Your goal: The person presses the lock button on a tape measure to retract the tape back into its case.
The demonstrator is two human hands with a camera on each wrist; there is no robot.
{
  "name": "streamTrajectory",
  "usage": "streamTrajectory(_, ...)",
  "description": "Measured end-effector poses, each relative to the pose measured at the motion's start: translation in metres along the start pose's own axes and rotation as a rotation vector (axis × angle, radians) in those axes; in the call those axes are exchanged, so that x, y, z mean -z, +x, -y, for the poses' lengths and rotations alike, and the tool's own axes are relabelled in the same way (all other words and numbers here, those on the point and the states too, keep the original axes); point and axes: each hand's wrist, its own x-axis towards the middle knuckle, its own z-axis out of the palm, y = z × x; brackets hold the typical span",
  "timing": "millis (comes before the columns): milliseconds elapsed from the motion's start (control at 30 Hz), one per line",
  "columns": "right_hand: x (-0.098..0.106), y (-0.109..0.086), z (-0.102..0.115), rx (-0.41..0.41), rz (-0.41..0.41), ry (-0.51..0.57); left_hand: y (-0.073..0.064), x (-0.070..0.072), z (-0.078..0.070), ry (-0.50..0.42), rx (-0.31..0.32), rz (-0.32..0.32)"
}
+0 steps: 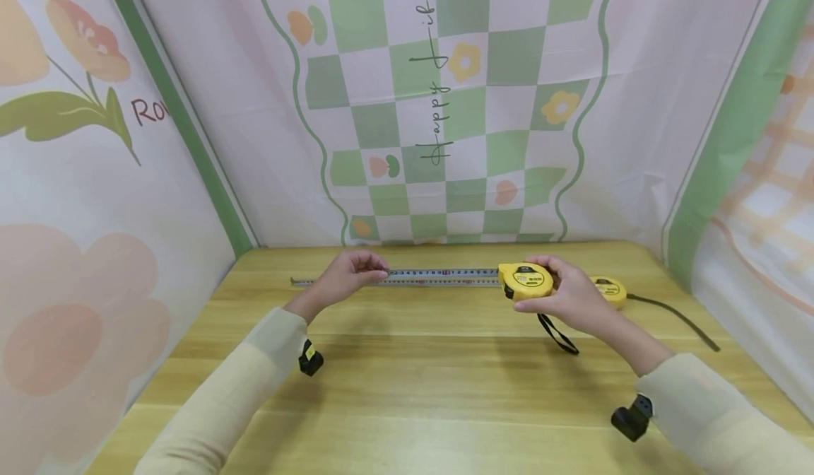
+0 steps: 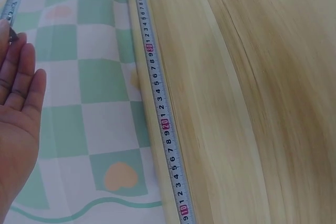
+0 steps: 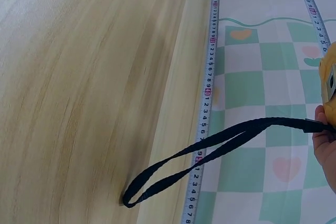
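Observation:
My right hand (image 1: 569,298) grips a yellow tape measure (image 1: 529,282), fingers over the top and thumb below. Its blade (image 1: 470,273) stretches across to my left hand (image 1: 346,278), which pinches the free end between thumb and fingertips. In the left wrist view, the metal hook at that end shows by the fingers (image 2: 26,59). A black wrist strap (image 3: 247,129) hangs from the held case. Along the table's far side lies a second blade (image 2: 165,124), drawn out from another yellow tape measure (image 1: 610,290) behind my right hand. The held blade runs above the lying one, roughly parallel.
The light wooden table (image 1: 407,390) ends at the back against a curtain (image 1: 407,107) with green and white checks. Fabric also hangs at both sides. A dark strap (image 1: 677,312) trails right from the lying case. Each sleeve cuff carries a small black camera (image 1: 310,359).

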Motion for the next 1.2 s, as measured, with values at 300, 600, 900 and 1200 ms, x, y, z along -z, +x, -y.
streamTrajectory(300,-0.002,0.0,0.003,0.004,0.002,-0.003,0.003,-0.004,-0.004,0.029,0.001,0.001)
streamTrajectory(600,-0.003,0.0,0.005,0.0,-0.001,0.004,0.004,-0.006,-0.006,0.036,-0.015,-0.005)
streamTrajectory(900,-0.006,0.0,0.006,0.005,-0.004,0.002,0.005,-0.01,-0.011,0.027,-0.001,-0.015)
streamTrajectory(1200,-0.007,-0.002,0.006,0.009,0.0,0.03,0.006,-0.012,-0.014,0.022,0.021,-0.015)
